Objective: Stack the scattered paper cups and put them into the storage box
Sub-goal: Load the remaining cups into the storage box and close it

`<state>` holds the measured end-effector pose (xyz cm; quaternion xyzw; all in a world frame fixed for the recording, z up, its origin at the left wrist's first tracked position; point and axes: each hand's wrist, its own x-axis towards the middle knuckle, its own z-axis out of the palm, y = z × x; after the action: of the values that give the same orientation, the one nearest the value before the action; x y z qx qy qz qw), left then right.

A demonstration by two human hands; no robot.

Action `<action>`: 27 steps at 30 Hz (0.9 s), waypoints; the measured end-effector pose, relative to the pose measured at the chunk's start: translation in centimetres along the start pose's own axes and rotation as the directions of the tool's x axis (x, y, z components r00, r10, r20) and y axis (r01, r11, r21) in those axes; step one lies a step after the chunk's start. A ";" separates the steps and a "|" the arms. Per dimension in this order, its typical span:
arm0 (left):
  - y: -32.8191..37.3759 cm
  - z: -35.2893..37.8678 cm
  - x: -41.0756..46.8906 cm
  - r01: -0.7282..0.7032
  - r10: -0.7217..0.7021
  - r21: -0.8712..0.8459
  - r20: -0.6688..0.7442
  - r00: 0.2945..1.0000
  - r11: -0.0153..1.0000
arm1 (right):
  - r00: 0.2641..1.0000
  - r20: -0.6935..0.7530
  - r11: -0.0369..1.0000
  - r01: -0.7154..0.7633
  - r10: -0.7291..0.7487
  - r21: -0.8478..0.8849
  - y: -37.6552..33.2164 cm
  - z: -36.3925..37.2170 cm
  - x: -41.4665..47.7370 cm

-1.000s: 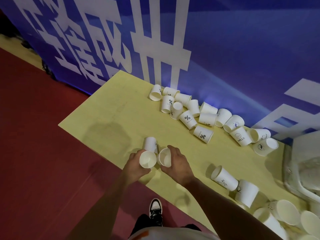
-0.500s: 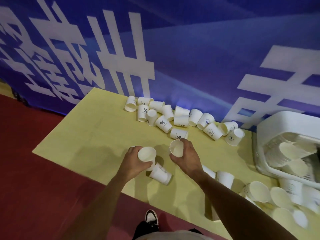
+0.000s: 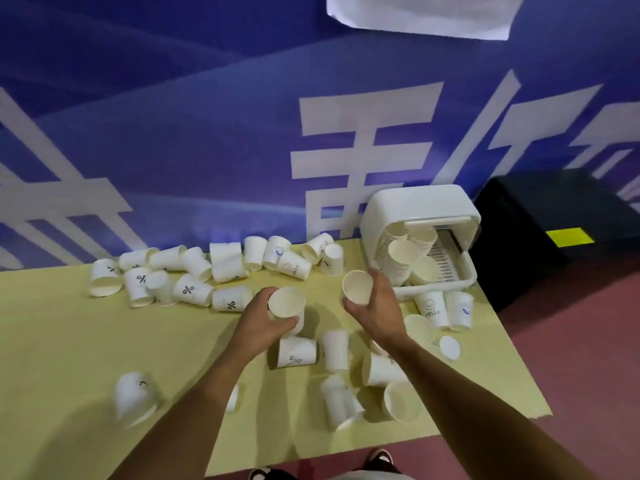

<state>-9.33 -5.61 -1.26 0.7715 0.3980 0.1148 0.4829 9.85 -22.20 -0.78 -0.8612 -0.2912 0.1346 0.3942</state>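
Paper cups (image 3: 188,289), white, tapered: about two dozen strewn over yellow table (image 3: 52,341), 9 to 5 o'clock | one gripped in left hand (image 3: 259,320), one in right hand (image 3: 379,311) | 1 white plastic storage box (image 3: 415,209), tipped, 2 o'clock, stacks inside.

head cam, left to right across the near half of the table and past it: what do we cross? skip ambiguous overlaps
lone cup → left hand, its grip on a cup → second cup in the right hand → HELLO cup → black case
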 end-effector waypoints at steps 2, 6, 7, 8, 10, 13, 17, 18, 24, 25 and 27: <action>1.6 2.0 0.7 -0.014 0.015 -0.007 0.049 0.999 1.000 | 0.997 -0.068 0.999 -0.041 0.042 0.006 1.7 -2.2 0.5; 4.3 5.8 2.1 -0.052 0.052 -0.006 0.138 0.989 0.999 | 0.978 -0.175 0.994 -0.114 0.113 0.006 4.6 -6.3 1.8; 4.8 6.5 2.4 -0.052 0.051 -0.002 0.155 0.987 0.999 | 0.974 -0.189 0.992 -0.122 0.123 0.016 5.2 -7.0 2.1; 5.3 7.4 2.7 -0.053 0.051 0.008 0.171 0.984 0.999 | 0.971 -0.203 0.992 -0.126 0.127 0.019 5.8 -7.8 2.6; 6.2 8.8 3.3 -0.063 0.056 0.032 0.197 0.979 0.997 | 0.965 -0.225 0.991 -0.135 0.133 0.006 6.8 -9.1 3.7; 7.4 10.6 4.1 -0.072 0.055 0.067 0.224 0.973 0.995 | 0.960 -0.246 0.990 -0.140 0.135 -0.005 7.9 -10.5 5.4; 8.9 12.6 5.1 -0.073 0.051 0.090 0.226 0.973 0.993 | 0.963 -0.242 0.992 -0.128 0.121 -0.014 9.2 -11.4 7.5; 9.2 13.1 5.2 -0.072 0.049 0.097 0.219 0.975 0.993 | 0.966 -0.237 0.994 -0.113 0.106 -0.015 9.5 -11.4 7.8; 9.8 14.6 5.4 0.010 -0.028 0.103 0.173 0.985 0.995 | 0.985 -0.150 0.995 -0.092 0.087 -0.027 10.7 -10.1 9.4; 9.7 14.7 5.4 0.022 -0.039 0.106 0.165 0.985 0.994 | 0.986 -0.133 0.994 -0.103 0.097 -0.037 11.0 -9.9 9.6; 9.5 14.8 5.2 0.032 -0.048 0.104 0.155 0.987 0.994 | 0.987 -0.106 0.991 -0.125 0.119 -0.048 11.4 -9.6 9.7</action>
<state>7.19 -13.56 -1.92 0.7934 0.3795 0.0239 0.4753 26.50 -27.92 -3.16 -0.8936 -0.2209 0.1060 0.3761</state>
